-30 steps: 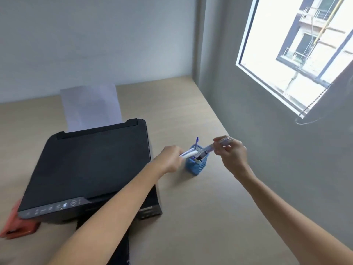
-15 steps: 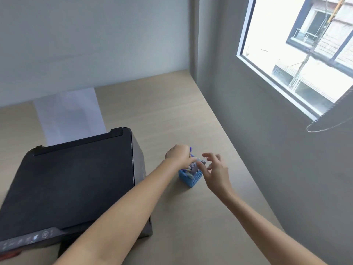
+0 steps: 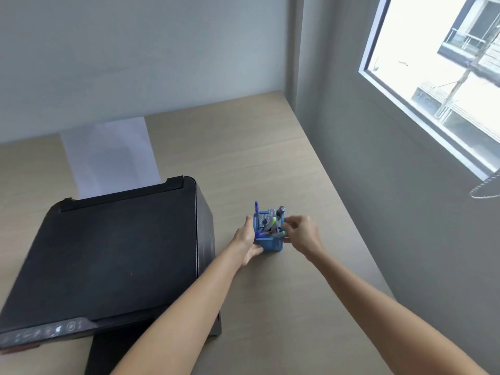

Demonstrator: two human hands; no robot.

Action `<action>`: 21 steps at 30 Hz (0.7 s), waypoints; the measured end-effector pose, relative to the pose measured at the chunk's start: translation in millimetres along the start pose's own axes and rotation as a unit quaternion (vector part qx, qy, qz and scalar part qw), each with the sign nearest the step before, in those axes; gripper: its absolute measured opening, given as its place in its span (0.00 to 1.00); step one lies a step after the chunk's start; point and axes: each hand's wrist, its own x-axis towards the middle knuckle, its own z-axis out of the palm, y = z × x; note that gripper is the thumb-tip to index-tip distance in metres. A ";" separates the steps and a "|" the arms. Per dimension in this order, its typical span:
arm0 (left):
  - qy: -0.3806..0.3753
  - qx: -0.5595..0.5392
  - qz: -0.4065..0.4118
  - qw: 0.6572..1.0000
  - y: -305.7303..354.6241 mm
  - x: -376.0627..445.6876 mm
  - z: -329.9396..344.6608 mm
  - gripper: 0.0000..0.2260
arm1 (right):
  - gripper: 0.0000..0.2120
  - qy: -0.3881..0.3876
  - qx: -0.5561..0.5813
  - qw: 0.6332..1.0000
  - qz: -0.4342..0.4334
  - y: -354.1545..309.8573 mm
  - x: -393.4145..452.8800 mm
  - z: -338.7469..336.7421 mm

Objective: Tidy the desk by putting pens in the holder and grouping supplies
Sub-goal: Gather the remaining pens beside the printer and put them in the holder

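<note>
Far left: a black printer (image 3: 108,255) occupies the near-left of the wooden desk (image 3: 270,158), with a white sheet of paper (image 3: 108,155) rising from its rear feed. Centre: the left hand (image 3: 247,243) curls against the left wall of the blue mesh pen holder (image 3: 269,243), fingers wrapped under its near corner and thumb along the upper edge, so that it grips the holder. The holder stands upright on the desk just right of the printer and well clear of the wall. Several pens (image 3: 272,226) stand or lean inside it; a blue one projects at the back-left corner, a grey one at the back-right. Right of centre: the right hand (image 3: 301,235) presses bent fingers to the holder's right wall, loosely closed on it. Far right: a window (image 3: 438,77) is set in the grey wall.
</note>
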 end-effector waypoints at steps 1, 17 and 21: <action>0.000 -0.017 0.003 1.000 1.4 -0.6 0.2 0.25 | 0.10 -0.009 -0.010 1.000 -0.005 -3.4 6.4 -0.3; 0.051 0.086 0.135 0.986 35.5 -51.8 -25.0 0.28 | 0.16 0.073 -0.156 0.980 -0.104 -76.9 -18.0 -15.6; 0.031 0.088 0.240 0.966 51.5 -98.5 -62.5 0.23 | 0.14 0.083 -0.164 0.966 -0.183 -120.0 -46.6 2.5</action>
